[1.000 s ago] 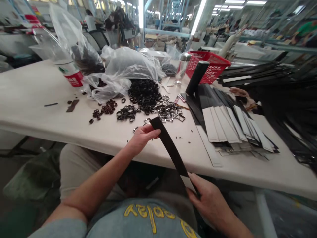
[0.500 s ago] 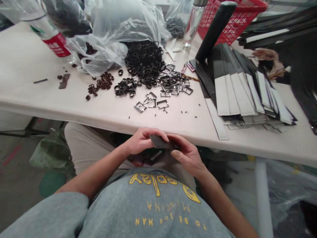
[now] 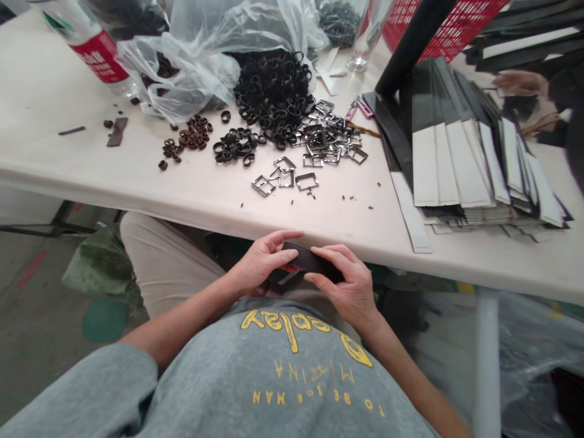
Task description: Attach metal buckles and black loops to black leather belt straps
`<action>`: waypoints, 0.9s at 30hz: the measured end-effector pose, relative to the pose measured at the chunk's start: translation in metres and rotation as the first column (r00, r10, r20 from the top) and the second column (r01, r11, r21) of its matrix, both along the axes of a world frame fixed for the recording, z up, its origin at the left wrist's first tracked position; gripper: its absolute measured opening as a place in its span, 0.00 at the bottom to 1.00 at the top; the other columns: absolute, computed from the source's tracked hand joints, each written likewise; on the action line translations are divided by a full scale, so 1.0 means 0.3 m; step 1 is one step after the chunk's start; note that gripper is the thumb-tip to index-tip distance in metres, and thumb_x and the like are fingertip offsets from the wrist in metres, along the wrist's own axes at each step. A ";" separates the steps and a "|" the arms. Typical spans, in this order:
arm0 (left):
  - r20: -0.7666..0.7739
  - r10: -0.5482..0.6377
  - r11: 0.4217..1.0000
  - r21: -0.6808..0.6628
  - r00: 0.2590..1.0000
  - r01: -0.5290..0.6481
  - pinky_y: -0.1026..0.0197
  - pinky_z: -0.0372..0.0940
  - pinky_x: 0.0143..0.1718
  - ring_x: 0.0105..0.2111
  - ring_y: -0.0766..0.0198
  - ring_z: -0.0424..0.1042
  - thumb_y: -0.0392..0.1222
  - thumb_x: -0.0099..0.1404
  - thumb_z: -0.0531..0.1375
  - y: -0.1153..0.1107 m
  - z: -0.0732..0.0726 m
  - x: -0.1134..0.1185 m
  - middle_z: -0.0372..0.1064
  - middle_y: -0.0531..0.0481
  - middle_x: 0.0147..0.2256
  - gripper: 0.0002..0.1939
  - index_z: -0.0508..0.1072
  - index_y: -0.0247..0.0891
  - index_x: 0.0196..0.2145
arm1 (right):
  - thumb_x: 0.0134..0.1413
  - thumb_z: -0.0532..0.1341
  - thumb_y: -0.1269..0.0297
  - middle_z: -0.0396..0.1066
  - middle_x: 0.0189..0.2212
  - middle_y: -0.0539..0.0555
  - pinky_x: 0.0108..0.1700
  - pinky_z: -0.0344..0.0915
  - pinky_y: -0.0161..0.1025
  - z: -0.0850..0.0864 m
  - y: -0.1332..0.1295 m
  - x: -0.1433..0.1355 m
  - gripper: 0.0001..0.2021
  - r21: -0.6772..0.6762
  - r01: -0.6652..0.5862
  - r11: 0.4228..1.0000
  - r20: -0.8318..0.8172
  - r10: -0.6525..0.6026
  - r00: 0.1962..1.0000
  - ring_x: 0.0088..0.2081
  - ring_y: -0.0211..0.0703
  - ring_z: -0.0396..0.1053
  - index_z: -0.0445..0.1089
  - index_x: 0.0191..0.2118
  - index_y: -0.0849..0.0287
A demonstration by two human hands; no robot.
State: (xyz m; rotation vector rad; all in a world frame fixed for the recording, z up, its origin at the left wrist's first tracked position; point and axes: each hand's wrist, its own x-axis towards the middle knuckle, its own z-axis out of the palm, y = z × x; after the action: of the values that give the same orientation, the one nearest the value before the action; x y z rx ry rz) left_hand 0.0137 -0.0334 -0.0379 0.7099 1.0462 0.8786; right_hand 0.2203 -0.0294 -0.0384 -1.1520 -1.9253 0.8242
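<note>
Just off the table's front edge, over my lap, a dark strap [image 3: 310, 260] is held between both hands. My left hand [image 3: 266, 258] pinches its left end, thumb on top. Fingers and thumb of my right hand [image 3: 349, 278] grip the strap farther right, and its right end is hidden behind that palm. On the table beyond lie several loose metal buckles [image 3: 285, 176], with a larger heap of buckles [image 3: 326, 140] behind them. Small black loops [image 3: 235, 146] and brown loops [image 3: 194, 134] sit to the left of these.
A big pile of black loops [image 3: 274, 91] lies by a clear plastic bag [image 3: 196, 79]. A bottle with a red label [image 3: 98, 55] stands at left. Stacked black-and-white strips [image 3: 456, 164] fill the right, below a dark roll [image 3: 410, 52] and a red basket [image 3: 456, 24].
The strap has turned and now shows a longer dark face. My left thumb has come onto its top, and my right hand has moved slightly right along it. The view has shifted a little.
</note>
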 end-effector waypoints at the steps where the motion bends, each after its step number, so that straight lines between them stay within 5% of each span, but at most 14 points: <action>1: -0.014 0.005 1.000 0.001 1.000 -0.005 0.69 0.67 0.29 0.26 0.69 0.72 0.45 0.58 0.68 -0.003 0.003 0.005 0.73 0.54 0.30 0.29 0.71 0.39 0.56 | 0.56 0.69 0.57 0.74 0.42 0.55 0.47 0.72 0.46 -0.009 -0.005 -0.010 0.17 -0.006 0.007 1.000 -0.014 -0.007 1.000 0.44 0.49 0.72 0.75 0.50 0.52; 10: -0.026 0.011 0.999 0.040 1.000 -0.009 0.68 0.65 0.30 0.27 0.69 0.70 0.44 0.59 0.66 -0.017 -0.002 0.001 0.72 0.54 0.29 0.31 0.68 0.38 0.59 | 0.62 0.63 0.58 0.76 0.37 0.57 0.40 0.72 0.44 -0.050 -0.023 -0.038 0.12 0.178 -0.010 0.984 0.161 -0.019 0.987 0.37 0.48 0.74 0.74 0.47 0.57; 14: -0.167 -0.036 0.975 0.209 0.985 0.071 0.64 0.68 0.37 0.32 0.65 0.72 0.44 0.60 0.65 -0.018 0.000 -0.004 0.75 0.50 0.34 0.25 0.73 0.38 0.55 | 0.66 0.60 0.61 0.76 0.32 0.55 0.36 0.68 0.40 -0.041 -0.015 -0.042 0.08 0.210 -0.065 0.976 0.237 0.014 0.972 0.34 0.45 0.74 0.75 0.42 0.58; 20: -0.600 0.148 0.770 0.568 0.786 0.289 0.54 0.66 0.52 0.48 0.57 0.72 0.41 0.64 0.63 -0.016 0.000 -0.011 0.75 0.45 0.46 0.09 0.81 0.45 0.42 | 0.67 0.57 0.63 0.75 0.29 0.54 0.33 0.64 0.39 -0.037 0.002 -0.040 0.09 0.239 -0.099 0.966 0.304 0.022 0.953 0.31 0.43 0.72 0.73 0.36 0.58; 24: -0.667 0.241 0.668 0.641 0.705 0.378 0.49 0.65 0.54 0.49 0.54 0.72 0.43 0.66 0.61 -0.016 -0.001 -0.007 0.77 0.44 0.45 0.08 0.82 0.46 0.38 | 0.68 0.56 0.64 0.73 0.27 0.53 0.32 0.62 0.39 -0.024 -0.001 -0.047 0.11 0.278 -0.136 0.951 0.309 0.045 0.950 0.29 0.43 0.71 0.71 0.34 0.58; 27: -0.632 0.249 0.620 0.686 0.734 0.380 0.50 0.67 0.52 0.47 0.54 0.73 0.43 0.66 0.61 -0.006 0.013 -0.002 0.78 0.44 0.39 0.08 0.82 0.45 0.36 | 0.67 0.55 0.65 0.71 0.25 0.52 0.30 0.61 0.39 -0.018 0.004 -0.049 0.12 0.297 -0.149 0.943 0.308 0.053 0.950 0.27 0.43 0.70 0.70 0.32 0.57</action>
State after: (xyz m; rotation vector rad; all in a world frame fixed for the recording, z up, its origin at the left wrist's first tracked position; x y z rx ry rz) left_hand 0.0131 -0.0351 -0.0339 1.9647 1.2364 1.0300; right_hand 0.2057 -0.0281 -0.0437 -1.0278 -2.2812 0.3829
